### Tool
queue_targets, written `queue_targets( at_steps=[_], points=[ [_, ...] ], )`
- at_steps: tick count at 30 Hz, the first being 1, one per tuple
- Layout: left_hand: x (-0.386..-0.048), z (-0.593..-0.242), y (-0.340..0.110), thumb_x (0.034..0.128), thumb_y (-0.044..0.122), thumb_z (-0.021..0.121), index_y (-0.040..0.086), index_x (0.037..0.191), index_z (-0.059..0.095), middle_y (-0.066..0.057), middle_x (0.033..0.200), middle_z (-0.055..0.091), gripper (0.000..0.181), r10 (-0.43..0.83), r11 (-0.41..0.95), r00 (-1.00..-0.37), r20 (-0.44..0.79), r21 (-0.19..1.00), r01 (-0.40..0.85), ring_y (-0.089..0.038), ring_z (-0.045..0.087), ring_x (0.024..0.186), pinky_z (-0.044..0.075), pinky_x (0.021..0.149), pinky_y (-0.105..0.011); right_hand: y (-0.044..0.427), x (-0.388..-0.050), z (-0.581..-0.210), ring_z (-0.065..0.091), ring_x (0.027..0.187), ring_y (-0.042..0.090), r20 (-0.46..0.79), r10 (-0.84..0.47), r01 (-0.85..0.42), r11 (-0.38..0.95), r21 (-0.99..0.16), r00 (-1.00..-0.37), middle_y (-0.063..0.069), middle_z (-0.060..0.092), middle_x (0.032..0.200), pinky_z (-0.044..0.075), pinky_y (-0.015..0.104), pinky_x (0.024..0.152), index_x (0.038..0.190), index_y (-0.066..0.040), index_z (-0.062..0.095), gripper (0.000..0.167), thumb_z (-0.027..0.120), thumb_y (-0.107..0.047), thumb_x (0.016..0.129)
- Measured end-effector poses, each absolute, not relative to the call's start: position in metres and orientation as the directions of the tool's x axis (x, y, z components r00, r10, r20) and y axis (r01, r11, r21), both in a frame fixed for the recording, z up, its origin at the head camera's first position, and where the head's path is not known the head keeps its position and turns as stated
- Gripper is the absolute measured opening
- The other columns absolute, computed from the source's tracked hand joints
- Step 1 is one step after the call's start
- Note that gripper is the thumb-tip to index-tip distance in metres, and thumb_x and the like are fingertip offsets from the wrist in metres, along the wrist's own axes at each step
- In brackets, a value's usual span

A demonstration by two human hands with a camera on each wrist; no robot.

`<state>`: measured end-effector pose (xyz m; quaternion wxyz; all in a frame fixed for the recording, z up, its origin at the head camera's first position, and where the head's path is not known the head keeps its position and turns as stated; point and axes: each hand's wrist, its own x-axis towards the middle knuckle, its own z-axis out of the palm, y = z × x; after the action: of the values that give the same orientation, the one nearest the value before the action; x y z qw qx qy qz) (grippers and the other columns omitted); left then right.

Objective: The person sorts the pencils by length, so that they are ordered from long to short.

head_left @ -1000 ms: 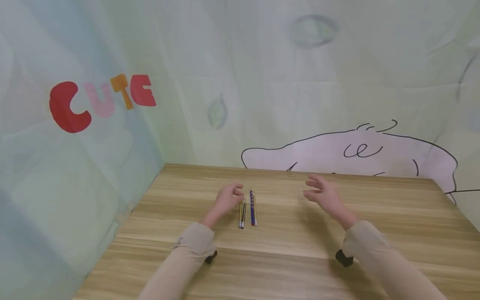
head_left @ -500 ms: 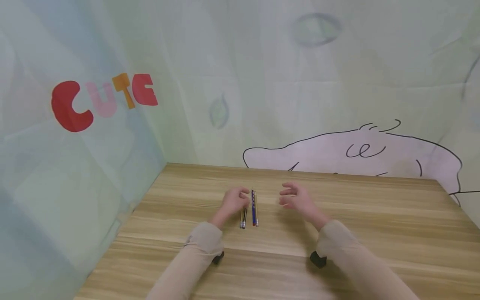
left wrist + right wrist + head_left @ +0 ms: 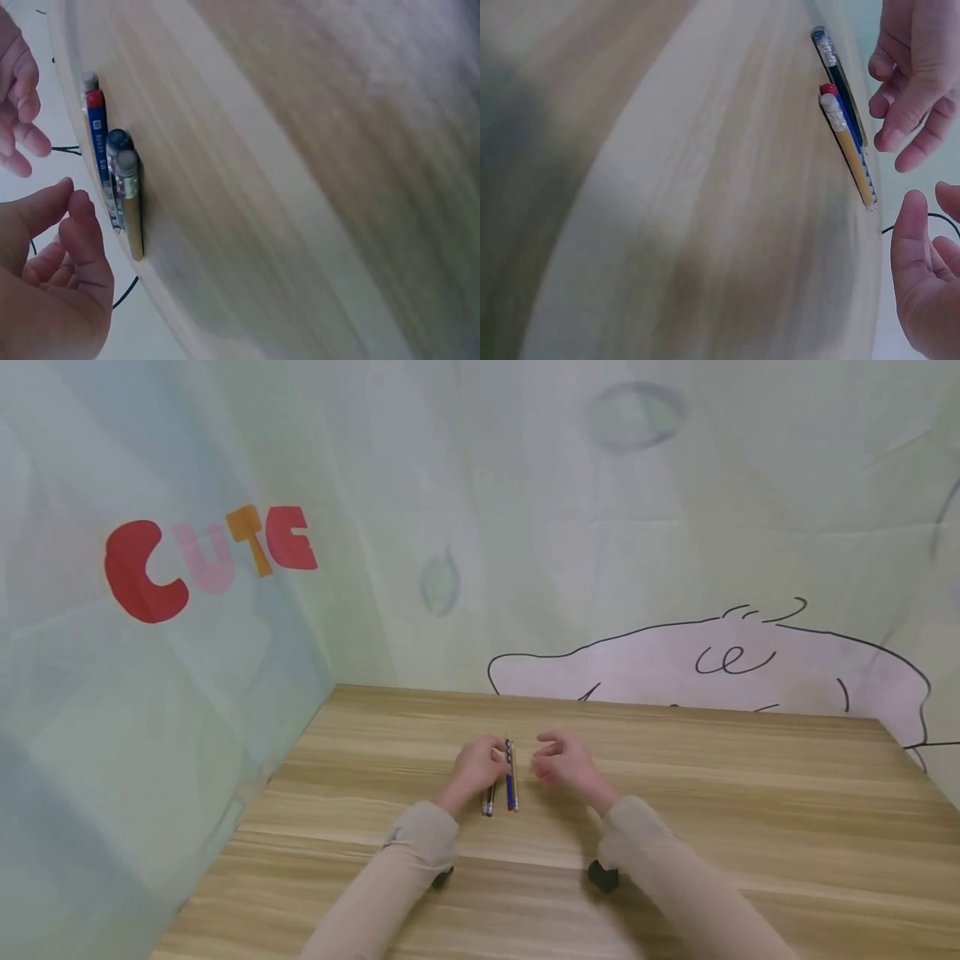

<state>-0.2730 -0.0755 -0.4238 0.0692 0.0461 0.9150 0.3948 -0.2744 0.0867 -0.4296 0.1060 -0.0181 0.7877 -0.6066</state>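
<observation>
Four slim, straight pencils lie flat on the table, in two close pairs at its middle. The right pair is a glossy blue pencil (image 3: 510,792) with a patterned far half and a red end, and a yellow pencil (image 3: 855,161) with a pale eraser in a crimped metallic band. The left pair is a black pencil (image 3: 840,81) beside a gold pencil (image 3: 133,225). Their long axes run away from the person, banded ends nearest, far ends toward the back wall; the left hand hides the left pair's far ends in the head view.

I see the left hand (image 3: 480,766) above the left pair, thumb and forefinger nearly together with nothing between them. The right hand (image 3: 566,762) is just right of the right pair, fingers loosely bent and apart, holding nothing.

The table (image 3: 660,827) has smooth, streaked wood grain. From my head view, its surface spreads wide to the right and toward the person; its back edge meets the pale, creased wall covering (image 3: 525,568) beyond the pencils.
</observation>
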Motion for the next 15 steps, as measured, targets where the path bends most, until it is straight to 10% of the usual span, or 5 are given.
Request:
queue_targets(
  at_steps=[15],
  points=[
    [-0.272,-0.427,-0.068,0.0714,0.008,0.069,0.003,0.096,0.056,-0.007,0.081,0.064,0.028,0.135,0.802,-0.989,-0.063,0.594,0.072,-0.016,0.057,0.069,0.045,0.059,-0.024,0.072,-0.273,-0.445,0.059,0.066,0.020,-0.218,-0.136,0.182,0.239,-0.954,-0.966,0.020,0.059,0.094,0.053,0.030,0.058,0.121,0.004,0.043,0.047,0.058,0.005,0.077]
  ],
)
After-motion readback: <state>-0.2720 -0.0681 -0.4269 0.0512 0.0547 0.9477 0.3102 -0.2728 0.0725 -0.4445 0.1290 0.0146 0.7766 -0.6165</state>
